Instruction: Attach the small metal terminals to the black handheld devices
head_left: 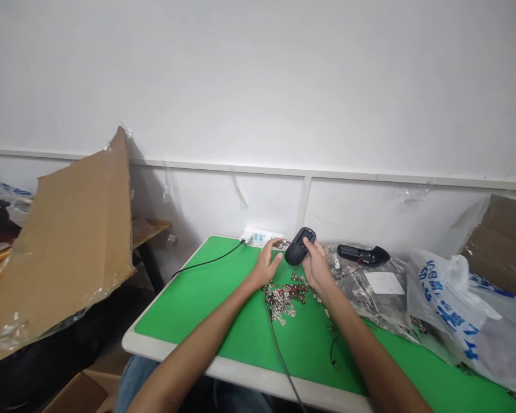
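My right hand (pixel 316 265) is wrapped around a black rounded plastic device (pixel 300 245), held a little above the green mat (pixel 206 298). My left hand (pixel 267 265) hovers just left of the device with fingers stretched out, its fingertips close to the black housing. Below both hands lies a pile of small metal terminals with red wires (pixel 286 297). A second black device part (pixel 362 254) rests on a clear plastic bag (pixel 370 289) to the right.
A white power strip (pixel 260 236) with a black cable (pixel 206 263) sits at the mat's far edge. White-and-blue plastic bags (pixel 456 304) fill the right side. A large cardboard sheet (pixel 69 241) leans at the left. A thin dark cable (pixel 281 355) runs toward me.
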`<action>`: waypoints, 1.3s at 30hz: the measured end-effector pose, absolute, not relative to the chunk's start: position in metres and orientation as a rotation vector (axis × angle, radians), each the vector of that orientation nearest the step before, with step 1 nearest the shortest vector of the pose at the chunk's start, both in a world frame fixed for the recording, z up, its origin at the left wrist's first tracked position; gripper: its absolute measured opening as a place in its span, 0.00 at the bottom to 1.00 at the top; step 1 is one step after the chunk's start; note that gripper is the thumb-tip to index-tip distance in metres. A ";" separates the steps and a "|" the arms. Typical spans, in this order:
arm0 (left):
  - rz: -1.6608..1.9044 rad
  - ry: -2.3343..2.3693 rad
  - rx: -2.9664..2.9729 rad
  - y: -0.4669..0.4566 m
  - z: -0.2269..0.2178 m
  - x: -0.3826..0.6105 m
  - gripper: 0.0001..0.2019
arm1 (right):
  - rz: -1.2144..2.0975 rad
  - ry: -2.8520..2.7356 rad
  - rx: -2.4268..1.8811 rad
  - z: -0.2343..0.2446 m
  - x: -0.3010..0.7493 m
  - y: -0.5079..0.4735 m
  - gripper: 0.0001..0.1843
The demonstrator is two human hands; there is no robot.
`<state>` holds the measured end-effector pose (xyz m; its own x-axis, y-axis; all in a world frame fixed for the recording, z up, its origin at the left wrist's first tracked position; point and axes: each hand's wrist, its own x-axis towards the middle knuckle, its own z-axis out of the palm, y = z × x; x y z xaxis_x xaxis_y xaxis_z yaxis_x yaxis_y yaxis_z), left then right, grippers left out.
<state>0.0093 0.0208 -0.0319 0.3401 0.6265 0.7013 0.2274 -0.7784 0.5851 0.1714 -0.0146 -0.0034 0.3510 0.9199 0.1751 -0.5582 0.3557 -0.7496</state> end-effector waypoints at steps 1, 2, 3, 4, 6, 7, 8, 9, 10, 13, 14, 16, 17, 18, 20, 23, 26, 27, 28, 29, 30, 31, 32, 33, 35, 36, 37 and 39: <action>1.378 0.745 2.297 0.020 -0.028 0.010 0.25 | 1.035 -0.698 -0.656 -0.005 0.171 -0.018 0.24; 1.322 0.743 2.370 0.019 -0.025 0.011 0.27 | 1.021 -0.731 -0.663 -0.006 0.170 -0.021 0.24; 1.272 0.745 2.432 0.017 -0.021 0.013 0.29 | 1.006 -0.758 -0.669 -0.007 0.169 -0.024 0.24; 1.242 0.750 2.465 0.016 -0.019 0.015 0.31 | 0.999 -0.785 -0.673 -0.008 0.167 -0.027 0.24; 1.254 0.771 2.450 0.013 -0.019 0.021 0.36 | 0.990 -0.840 -0.687 -0.010 0.165 -0.029 0.25; 1.278 0.778 2.425 0.012 -0.021 0.023 0.37 | 0.977 -0.871 -0.700 -0.012 0.164 -0.030 0.25; 1.307 0.780 2.402 0.011 -0.024 0.025 0.39 | 0.952 -0.906 -0.718 -0.013 0.163 -0.030 0.26; 1.333 0.773 2.389 0.011 -0.027 0.026 0.39 | 0.913 -0.944 -0.740 -0.015 0.164 -0.030 0.26; 1.358 0.761 2.388 0.012 -0.031 0.026 0.37 | 0.863 -0.990 -0.761 -0.016 0.165 -0.029 0.27; 1.459 0.731 2.440 0.020 -0.039 0.021 0.32 | 0.733 -1.146 -0.820 -0.018 0.171 -0.031 0.30; 1.510 0.748 2.462 0.024 -0.040 0.018 0.31 | 0.715 -1.201 -0.856 -0.018 0.173 -0.033 0.33; 1.625 0.835 2.486 0.032 -0.040 0.009 0.31 | 0.679 -1.293 -0.969 -0.018 0.178 -0.036 0.39; 1.679 0.889 2.485 0.036 -0.040 0.003 0.31 | 0.642 -1.327 -1.031 -0.018 0.180 -0.037 0.40; 1.722 0.938 2.482 0.040 -0.040 -0.002 0.31 | 0.592 -1.360 -1.083 -0.018 0.182 -0.038 0.40; 1.757 1.003 2.485 0.046 -0.041 -0.012 0.31 | 0.478 -1.455 -1.134 -0.019 0.185 -0.038 0.34; 1.708 1.053 2.515 0.052 -0.043 -0.024 0.31 | 0.362 -1.695 -1.121 -0.022 0.188 -0.037 0.19; 1.644 1.081 2.552 0.054 -0.044 -0.029 0.31 | 0.321 -1.901 -1.101 -0.028 0.184 -0.036 0.11; 1.631 1.084 2.565 0.054 -0.044 -0.029 0.30 | 0.315 -1.952 -1.117 -0.031 0.181 -0.035 0.11; 1.619 1.083 2.577 0.054 -0.044 -0.029 0.30 | 0.309 -1.995 -1.146 -0.035 0.178 -0.036 0.11; 1.609 1.081 2.588 0.054 -0.044 -0.029 0.31 | 0.303 -2.031 -1.185 -0.038 0.174 -0.036 0.12; 1.601 1.077 2.598 0.054 -0.044 -0.028 0.31 | 0.298 -2.062 -1.223 -0.041 0.171 -0.036 0.13; 1.596 1.073 2.605 0.053 -0.045 -0.028 0.31 | 0.296 -2.087 -1.253 -0.044 0.169 -0.037 0.13; 1.598 1.068 2.609 0.053 -0.045 -0.028 0.31 | 0.300 -2.109 -1.268 -0.046 0.167 -0.037 0.14; 1.602 1.065 2.609 0.053 -0.045 -0.028 0.31 | 0.309 -2.129 -1.271 -0.048 0.165 -0.037 0.13; 1.610 1.062 2.604 0.053 -0.046 -0.027 0.31 | 0.335 -2.156 -1.256 -0.049 0.164 -0.038 0.11; 1.609 1.066 2.602 0.053 -0.046 -0.027 0.31 | 0.348 -2.161 -1.250 -0.050 0.164 -0.037 0.10; 1.607 1.072 2.600 0.053 -0.047 -0.027 0.31 | 0.359 -2.163 -1.245 -0.050 0.164 -0.037 0.08; 1.594 1.084 2.603 0.054 -0.047 -0.027 0.31 | 0.371 -2.166 -1.237 -0.050 0.164 -0.036 0.05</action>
